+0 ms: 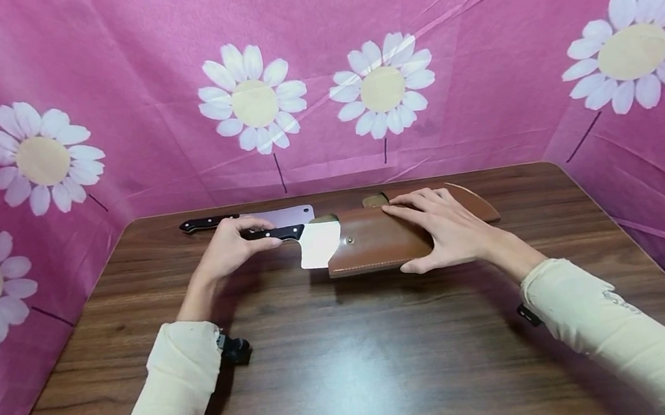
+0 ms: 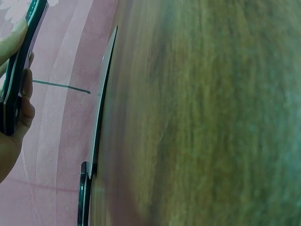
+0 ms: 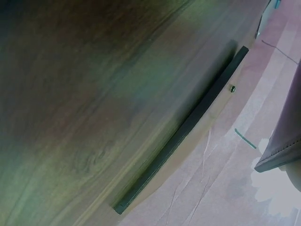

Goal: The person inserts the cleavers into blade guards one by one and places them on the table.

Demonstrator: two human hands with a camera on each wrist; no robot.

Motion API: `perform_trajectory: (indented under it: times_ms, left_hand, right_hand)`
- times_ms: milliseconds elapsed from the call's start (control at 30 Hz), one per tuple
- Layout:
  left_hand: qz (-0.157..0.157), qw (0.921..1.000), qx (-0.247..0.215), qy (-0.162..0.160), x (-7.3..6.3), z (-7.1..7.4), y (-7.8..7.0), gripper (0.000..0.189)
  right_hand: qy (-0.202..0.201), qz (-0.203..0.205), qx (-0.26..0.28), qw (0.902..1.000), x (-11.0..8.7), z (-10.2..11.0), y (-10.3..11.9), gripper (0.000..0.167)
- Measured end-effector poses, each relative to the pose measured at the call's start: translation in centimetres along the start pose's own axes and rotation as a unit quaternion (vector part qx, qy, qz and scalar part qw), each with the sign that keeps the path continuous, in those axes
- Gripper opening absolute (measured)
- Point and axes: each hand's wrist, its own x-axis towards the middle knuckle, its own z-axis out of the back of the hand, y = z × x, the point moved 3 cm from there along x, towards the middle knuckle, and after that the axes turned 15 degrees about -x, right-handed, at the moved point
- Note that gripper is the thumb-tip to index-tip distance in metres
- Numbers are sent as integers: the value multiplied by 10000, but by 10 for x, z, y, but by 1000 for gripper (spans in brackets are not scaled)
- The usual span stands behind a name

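Note:
My left hand [image 1: 229, 250] pinches the black riveted handle [image 2: 19, 66] of a cleaver [image 1: 319, 244], raised above the table. Its bright blade points right, with the far part hidden inside a brown leather sheath [image 1: 374, 247]. A metal snap shows near the sheath's mouth. My right hand [image 1: 451, 225] grips the sheath's right end, fingers along the upper edge and thumb at the lower one. In the right wrist view, a stitched corner of this sheath [image 3: 284, 136] hangs above the table at the right edge.
A second cleaver [image 1: 275, 217] lies along the table's back edge at left, its black handle leftward. Another brown sheath [image 1: 473, 201] lies behind my right hand, partly covered. A pink cloth [image 1: 327, 160] with daisies hangs around the wooden table [image 1: 351, 370].

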Motion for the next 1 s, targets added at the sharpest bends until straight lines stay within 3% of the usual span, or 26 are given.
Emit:
perform_trajectory:
  times_ms: [667,1000]
  left_hand:
    - [-175,9993,272,-164,1,-5,-1,39]
    - [-341,9986,357,-167,2,-12,-5,29]
  right_hand:
    - [57,-18,11,10000,4,-3,4,103]
    - [37,67,88,9999,10,-3,9,104]
